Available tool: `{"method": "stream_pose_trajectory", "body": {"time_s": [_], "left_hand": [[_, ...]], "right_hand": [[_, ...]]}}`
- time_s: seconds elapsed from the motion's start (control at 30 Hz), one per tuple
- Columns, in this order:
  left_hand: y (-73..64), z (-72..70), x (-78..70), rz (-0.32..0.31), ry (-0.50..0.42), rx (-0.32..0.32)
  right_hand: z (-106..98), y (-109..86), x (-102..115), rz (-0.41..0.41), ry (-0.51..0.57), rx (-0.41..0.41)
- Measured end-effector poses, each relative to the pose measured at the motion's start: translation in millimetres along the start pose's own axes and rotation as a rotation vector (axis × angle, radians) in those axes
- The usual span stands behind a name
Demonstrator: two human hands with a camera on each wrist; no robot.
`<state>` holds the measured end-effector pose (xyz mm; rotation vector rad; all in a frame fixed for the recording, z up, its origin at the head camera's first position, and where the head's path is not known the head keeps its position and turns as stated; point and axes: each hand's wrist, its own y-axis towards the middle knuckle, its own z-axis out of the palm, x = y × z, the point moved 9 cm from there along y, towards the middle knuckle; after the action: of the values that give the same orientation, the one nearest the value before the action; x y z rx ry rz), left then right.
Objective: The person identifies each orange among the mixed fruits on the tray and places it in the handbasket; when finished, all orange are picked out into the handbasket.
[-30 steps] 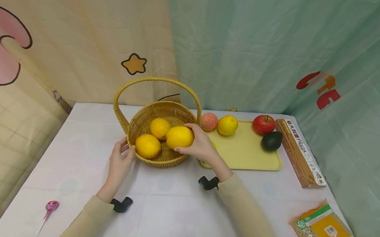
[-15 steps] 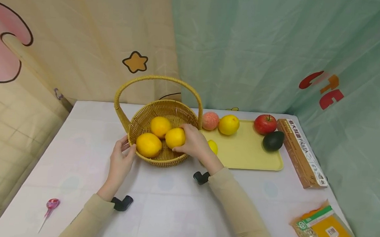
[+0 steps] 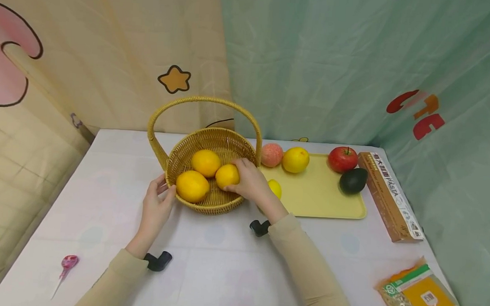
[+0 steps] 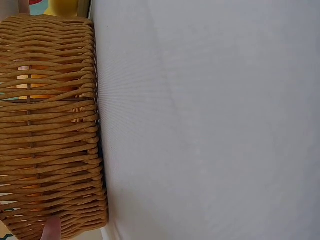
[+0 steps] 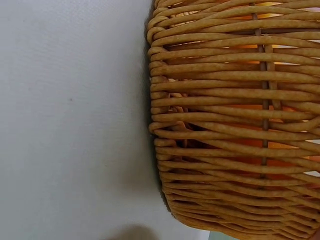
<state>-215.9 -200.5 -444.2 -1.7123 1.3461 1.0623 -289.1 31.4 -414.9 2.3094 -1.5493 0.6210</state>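
Note:
A round wicker basket (image 3: 212, 210) with a tall arched handle stands on the white table. Inside it, two yellow lemons lie at the left, one lemon (image 3: 205, 163) farther back and another lemon (image 3: 192, 186) near the front rim. My right hand (image 3: 253, 186) reaches over the right rim and grips a third lemon (image 3: 227, 176) low in the basket, beside the others. At the front left, my left hand (image 3: 155, 210) holds the basket's rim. Both wrist views are mostly woven wall; in the left one a fingertip (image 4: 51, 230) presses against the weave.
Right of the basket is a yellow tray (image 3: 317, 198) with a peach (image 3: 271, 155), a lemon (image 3: 296, 160), an apple (image 3: 342, 159), an avocado (image 3: 353, 181) and a partly hidden yellow fruit (image 3: 274, 188). Beyond lie a pasta box (image 3: 390, 197) and a noodle bag (image 3: 426, 296). A lollipop (image 3: 68, 263) lies front left.
My right hand has carried its lemon lower into the basket, so the hand now covers more of it. The rear lemon has shifted slightly left. My left hand has stayed at the rim.

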Motion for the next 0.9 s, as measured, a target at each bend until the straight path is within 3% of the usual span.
{"method": "stream_pose_trajectory", "body": {"time_s": [0.3,0.6,0.77,0.9], "left_hand": [[1.2,0.2,1.7,0.004,0.007,0.001],[1.5,-0.5,0.6,-0.005,0.023,0.011],[1.3,1.0,1.5,-0.014,0.021,0.025],[0.8,1.0,1.4,-0.019,0.021,0.030]], "right_hand": [[-14.7,-15.2,-0.5,-0.061,0.177,-0.079],[-56.8,-43.6,-5.8,-0.133,0.284,-0.236],[-84.9,-61.6,-24.0,-0.173,0.347,-0.380],[-101.2,-70.5,-52.4,-0.115,0.397,-0.448]]}}
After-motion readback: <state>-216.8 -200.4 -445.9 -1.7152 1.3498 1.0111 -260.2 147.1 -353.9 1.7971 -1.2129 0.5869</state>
